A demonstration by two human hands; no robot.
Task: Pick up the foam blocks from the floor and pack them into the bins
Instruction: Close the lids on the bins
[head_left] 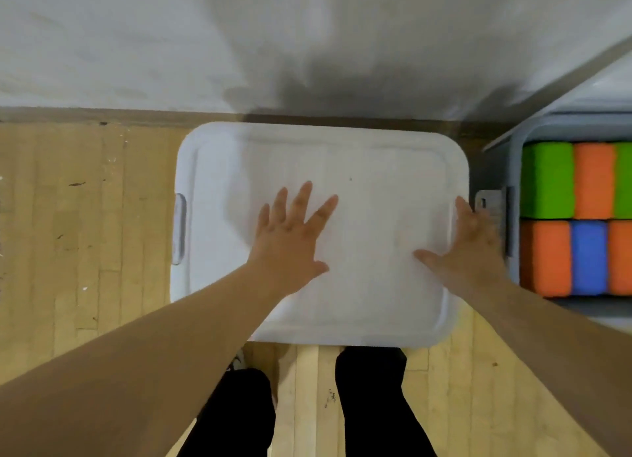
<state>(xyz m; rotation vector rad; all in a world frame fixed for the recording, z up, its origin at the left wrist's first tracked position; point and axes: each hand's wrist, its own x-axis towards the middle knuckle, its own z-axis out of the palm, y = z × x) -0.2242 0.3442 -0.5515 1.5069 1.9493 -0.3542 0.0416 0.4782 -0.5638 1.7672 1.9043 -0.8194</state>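
A white lid (376, 169) covers a bin on the wooden floor right in front of me, against the wall. My left hand (290, 237) lies flat on the middle of the lid with fingers spread. At the lid's right edge my right hand (468, 248) presses down, thumb on top and fingers reaching toward the grey latch (489, 203). To the right stands an open grey bin (513, 169) packed with foam blocks: green (547, 179), orange (543, 258) and blue (588, 258). The covered bin's contents are hidden.
A white wall (239, 46) runs along the back with a dark baseboard. Bare wooden floor (85, 234) lies to the left of the bin. My legs in black trousers (369, 405) stand just before the lidded bin.
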